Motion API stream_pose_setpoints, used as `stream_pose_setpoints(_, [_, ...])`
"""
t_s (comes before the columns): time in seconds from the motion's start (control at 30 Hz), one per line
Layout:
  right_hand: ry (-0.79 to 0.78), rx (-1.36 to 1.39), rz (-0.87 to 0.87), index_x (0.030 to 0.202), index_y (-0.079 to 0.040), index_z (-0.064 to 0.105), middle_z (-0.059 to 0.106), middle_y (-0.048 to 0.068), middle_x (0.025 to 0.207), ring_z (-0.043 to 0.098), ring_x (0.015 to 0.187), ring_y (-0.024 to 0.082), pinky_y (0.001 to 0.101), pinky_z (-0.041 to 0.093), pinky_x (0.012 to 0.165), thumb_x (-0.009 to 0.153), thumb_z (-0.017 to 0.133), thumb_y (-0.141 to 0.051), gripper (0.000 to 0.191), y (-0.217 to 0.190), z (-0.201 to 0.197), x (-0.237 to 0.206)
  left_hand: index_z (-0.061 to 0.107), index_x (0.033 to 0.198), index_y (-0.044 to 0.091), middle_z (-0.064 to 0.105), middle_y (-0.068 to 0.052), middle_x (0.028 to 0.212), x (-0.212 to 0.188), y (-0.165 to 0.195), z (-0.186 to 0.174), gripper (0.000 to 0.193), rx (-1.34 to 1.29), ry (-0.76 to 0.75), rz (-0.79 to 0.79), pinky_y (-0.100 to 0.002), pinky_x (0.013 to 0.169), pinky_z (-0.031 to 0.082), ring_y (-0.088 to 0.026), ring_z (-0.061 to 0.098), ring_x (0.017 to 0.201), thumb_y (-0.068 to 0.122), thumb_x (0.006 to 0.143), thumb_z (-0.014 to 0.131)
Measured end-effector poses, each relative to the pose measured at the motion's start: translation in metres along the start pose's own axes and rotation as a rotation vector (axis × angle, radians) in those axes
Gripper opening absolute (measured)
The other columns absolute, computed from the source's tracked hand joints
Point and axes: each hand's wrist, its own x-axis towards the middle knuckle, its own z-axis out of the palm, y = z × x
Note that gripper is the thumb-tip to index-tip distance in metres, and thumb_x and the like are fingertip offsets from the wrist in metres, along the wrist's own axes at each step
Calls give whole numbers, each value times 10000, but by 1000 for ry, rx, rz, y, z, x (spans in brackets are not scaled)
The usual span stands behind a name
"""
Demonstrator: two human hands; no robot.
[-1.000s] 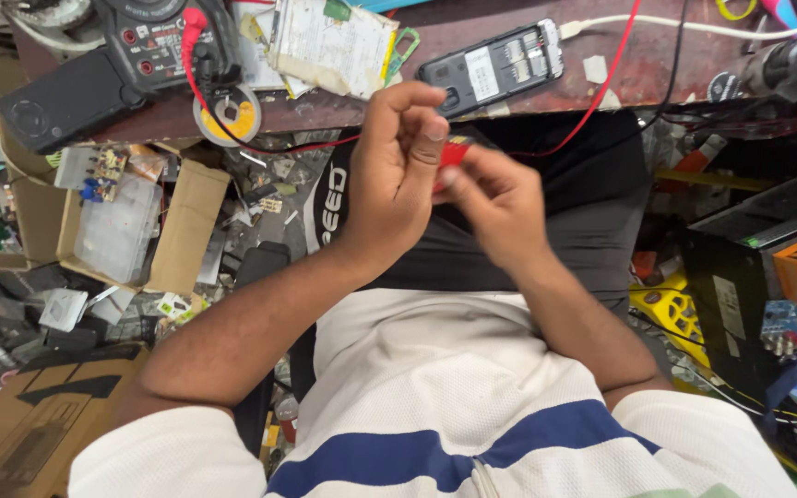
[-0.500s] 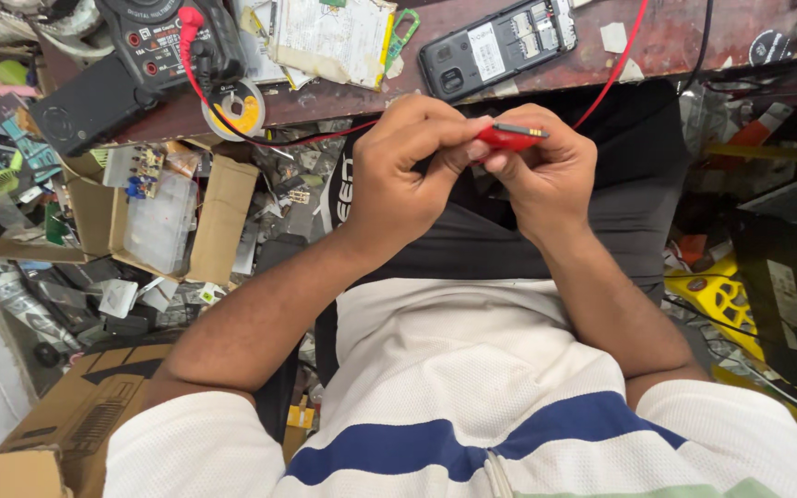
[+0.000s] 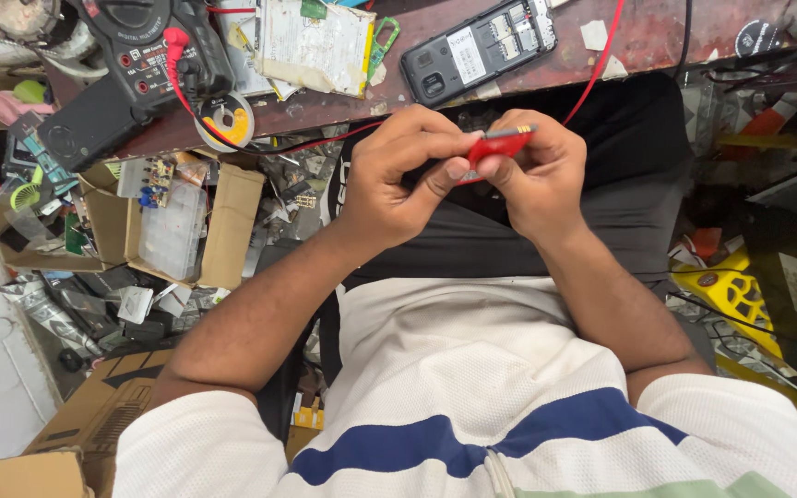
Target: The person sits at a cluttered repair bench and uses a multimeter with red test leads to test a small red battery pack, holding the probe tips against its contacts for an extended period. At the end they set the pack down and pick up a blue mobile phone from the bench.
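Note:
Both my hands meet over my lap, just below the workbench edge. My left hand (image 3: 398, 175) and my right hand (image 3: 537, 175) together pinch a small red probe-like part (image 3: 498, 146) with a thin metal tip pointing right. A red wire (image 3: 601, 65) runs up from near it across the bench. On the bench above lies an opened dark mobile phone (image 3: 480, 44), back side up, its battery bay bare.
A black multimeter (image 3: 149, 55) with a red lead sits at the bench's left, next to a solder roll (image 3: 223, 120) and a worn paper pad (image 3: 314, 41). An open cardboard box (image 3: 177, 221) of parts stands left below; yellow gear (image 3: 735, 290) lies right.
My hands have shifted slightly right in view. The red part, first hidden between my fingers, now shows with its metal tip sticking out.

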Motion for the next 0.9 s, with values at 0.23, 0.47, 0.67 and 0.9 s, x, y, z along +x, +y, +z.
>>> stream_pose_setpoints(0.23, [72, 50, 126, 1082, 20, 697, 686, 59, 1030, 628, 842, 84, 185, 512, 734, 1010, 802, -242, 291, 0, 4, 6, 692, 1311, 44, 705, -96, 1069, 2, -2, 5, 391, 283, 19, 65, -314, 768, 577, -225, 704, 873, 47, 952, 847])
stream_pose_setpoints(0.47, [155, -181, -151, 1219, -16, 659, 697, 72, 1159, 707, 996, 104, 208, 595, 862, 1053, 648, -380, 399, -37, 5, 15, 692, 1192, 47, 668, -83, 1050, 13, 17, 9, 311, 521, 95, 346, -348, 756, 561, -257, 691, 917, -44, 918, 807])
stream_pose_setpoints(0.67, [354, -877, -248, 1227, -28, 736, 731, 103, 1249, 749, 821, 153, 263, 595, 694, 1101, 719, -161, 184, -45, -14, 30, 718, 1171, 0, 565, -87, 971, 43, 13, 11, 314, 1104, -28, 584, -431, 864, 489, -277, 584, 970, 112, 878, 695])
stream_pose_setpoints(0.9, [310, -1291, -371, 1233, -71, 737, 693, 59, 1292, 756, 1016, 259, 345, 617, 834, 1020, 801, -157, 239, -42, -20, 30, 715, 1141, -9, 569, -70, 992, 64, -13, 23, 266, 1095, -175, 562, -385, 813, 430, -248, 550, 953, 136, 921, 679])
